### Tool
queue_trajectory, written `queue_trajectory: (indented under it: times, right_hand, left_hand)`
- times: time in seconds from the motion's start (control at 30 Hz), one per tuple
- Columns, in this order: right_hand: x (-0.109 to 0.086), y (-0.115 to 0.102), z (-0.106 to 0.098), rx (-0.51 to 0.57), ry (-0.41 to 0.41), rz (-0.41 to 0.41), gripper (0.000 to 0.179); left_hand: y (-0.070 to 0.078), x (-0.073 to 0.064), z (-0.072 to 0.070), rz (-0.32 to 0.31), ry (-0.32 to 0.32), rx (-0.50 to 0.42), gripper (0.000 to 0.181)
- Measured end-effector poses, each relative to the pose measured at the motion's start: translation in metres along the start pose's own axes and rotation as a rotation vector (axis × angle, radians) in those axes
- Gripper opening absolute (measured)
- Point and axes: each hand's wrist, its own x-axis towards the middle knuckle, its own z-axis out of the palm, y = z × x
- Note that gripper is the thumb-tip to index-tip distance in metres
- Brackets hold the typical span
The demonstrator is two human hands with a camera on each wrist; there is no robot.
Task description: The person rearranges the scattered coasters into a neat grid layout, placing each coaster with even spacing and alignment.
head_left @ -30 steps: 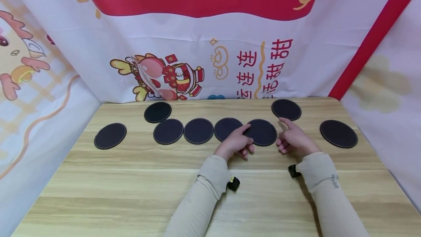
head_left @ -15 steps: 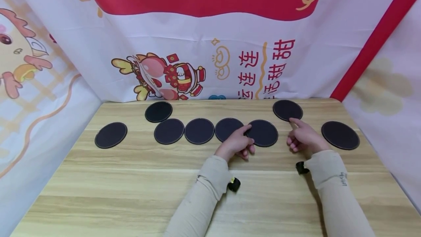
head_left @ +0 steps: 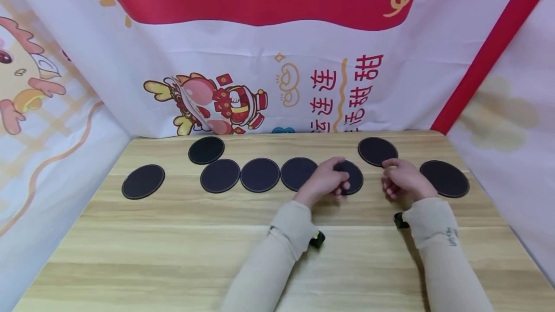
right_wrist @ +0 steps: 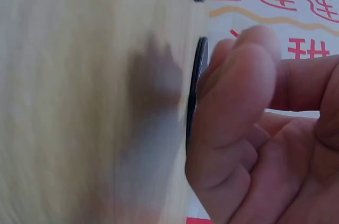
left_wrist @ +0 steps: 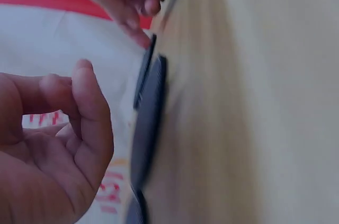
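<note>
The left hand (head_left: 323, 182) is raised over the left part of the row-end disc (head_left: 354, 178), fingers loosely bent around nothing visible and, by the left wrist view, clear of it. The right hand (head_left: 404, 178) is also empty, loosely curled. Just beyond its fingertips lies the back disc (head_left: 376, 151), flat and round, so with no long axis; the right hand is nearer to it, though contact at its near rim is unclear.
</note>
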Motion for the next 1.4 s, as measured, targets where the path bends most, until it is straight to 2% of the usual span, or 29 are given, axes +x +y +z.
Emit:
queue_trajectory:
  times: [0.13,0.2,0.3,0.4,0.5,0.6,0.67,0.77,0.87,1.03,1.13,1.27,1.4]
  right_hand:
    - [0.002,0.003,-0.015,0.029,0.054,-0.004,0.064]
    - [0.004,0.006,-0.019,0.073,0.051,0.016,0.069]
    - [0.009,0.01,-0.02,0.159,0.022,0.055,0.069]
    - [0.013,0.012,-0.02,0.216,-0.007,0.079,0.062]
    - [0.014,0.012,-0.019,0.257,-0.031,0.079,0.065]
    - [0.014,0.013,-0.02,0.297,-0.041,0.069,0.069]
    - [0.015,0.014,-0.021,0.326,-0.029,0.068,0.068]
    - [0.016,0.016,-0.023,0.361,0.016,0.067,0.065]
    - [0.016,0.019,-0.024,0.385,0.072,0.047,0.062]
    - [0.014,0.015,-0.02,0.451,0.154,-0.005,0.057]
    - [0.011,0.011,-0.018,0.53,0.212,-0.026,0.049]
    - [0.006,0.006,-0.02,0.654,0.24,-0.068,0.027]
    - [0.0,0.003,-0.025,0.745,0.188,-0.104,0.022]
  left_hand:
    - [0.024,0.035,0.029,0.102,0.0,0.063,0.052]
    - [0.031,0.054,0.039,0.124,0.016,0.148,0.055]
    - [0.034,0.076,0.047,0.081,0.073,0.358,0.059]
    - [0.036,0.089,0.049,0.029,0.108,0.565,0.06]
    - [0.039,0.091,0.049,0.031,0.129,0.656,0.058]
    - [0.042,0.092,0.051,0.035,0.148,0.657,0.055]
    - [0.042,0.094,0.052,0.02,0.151,0.637,0.046]
    - [0.04,0.099,0.054,-0.018,0.16,0.591,0.032]
    - [0.038,0.101,0.057,-0.026,0.187,0.573,0.024]
    - [0.041,0.098,0.054,0.026,0.275,0.591,0.019]
    - [0.043,0.096,0.053,0.074,0.312,0.574,0.025]
    - [0.046,0.094,0.051,0.122,0.326,0.469,0.04]
    - [0.048,0.089,0.048,0.132,0.313,0.348,0.039]
